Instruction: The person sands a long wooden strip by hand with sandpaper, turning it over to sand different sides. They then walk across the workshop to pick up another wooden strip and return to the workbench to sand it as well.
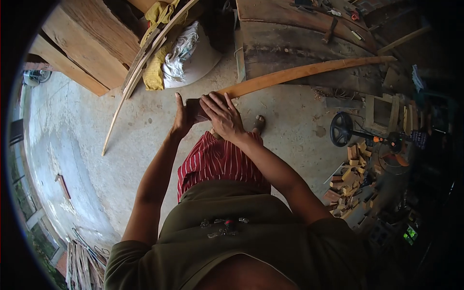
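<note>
A long, slightly curved wooden board (299,71) runs from my hands out to the upper right, its far part over a dark workbench (270,50). A dark brown piece (195,110) lies at the board's near end, between my hands. My left hand (181,116) holds the left side of this piece, thumb pointing up. Across its right side and the board's near end lies my right hand (222,115), palm down with fingers stretched out. The palm sides of both hands are hidden.
Thin wooden strips (130,79) lean by a white sack (195,58) at upper left, near large planks (92,38). A hammer (330,30) lies on the bench. At right are a black wheel (341,129) and a pile of wood offcuts (352,181).
</note>
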`<state>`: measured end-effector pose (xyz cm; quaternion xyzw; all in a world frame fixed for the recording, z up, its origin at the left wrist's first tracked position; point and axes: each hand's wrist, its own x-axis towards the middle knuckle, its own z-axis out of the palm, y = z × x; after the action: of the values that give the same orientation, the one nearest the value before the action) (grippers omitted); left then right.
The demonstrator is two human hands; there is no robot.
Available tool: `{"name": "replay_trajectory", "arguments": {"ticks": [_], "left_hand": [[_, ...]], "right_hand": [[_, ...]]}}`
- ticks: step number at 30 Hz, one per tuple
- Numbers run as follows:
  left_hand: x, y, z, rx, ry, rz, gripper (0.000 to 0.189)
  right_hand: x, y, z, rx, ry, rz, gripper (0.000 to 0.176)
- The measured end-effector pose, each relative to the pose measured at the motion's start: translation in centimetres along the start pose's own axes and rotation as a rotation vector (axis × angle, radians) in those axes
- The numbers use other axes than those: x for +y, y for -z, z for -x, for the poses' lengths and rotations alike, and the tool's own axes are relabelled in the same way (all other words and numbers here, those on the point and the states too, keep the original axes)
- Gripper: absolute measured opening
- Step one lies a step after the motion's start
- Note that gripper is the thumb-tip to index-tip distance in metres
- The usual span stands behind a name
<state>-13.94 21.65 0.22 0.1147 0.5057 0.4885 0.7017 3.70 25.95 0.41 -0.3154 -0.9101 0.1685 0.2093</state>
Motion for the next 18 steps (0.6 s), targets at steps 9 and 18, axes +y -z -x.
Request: {"name": "replay_trajectory", "arguments": {"ticks": [9,18], "left_hand": [[-1.2,0.2,-2.5,-0.037,0.044,-0.207,0.107],[-1.7,-0.7,-1.1,0.078,-0.016,0.087,0.120]], "right_hand": [[19.5,7.8,2.7,0.200,-0.663,0.458,0.051],[-0.3,-0.8,0.1,0.032,-0.009,0.021,0.047]]}}
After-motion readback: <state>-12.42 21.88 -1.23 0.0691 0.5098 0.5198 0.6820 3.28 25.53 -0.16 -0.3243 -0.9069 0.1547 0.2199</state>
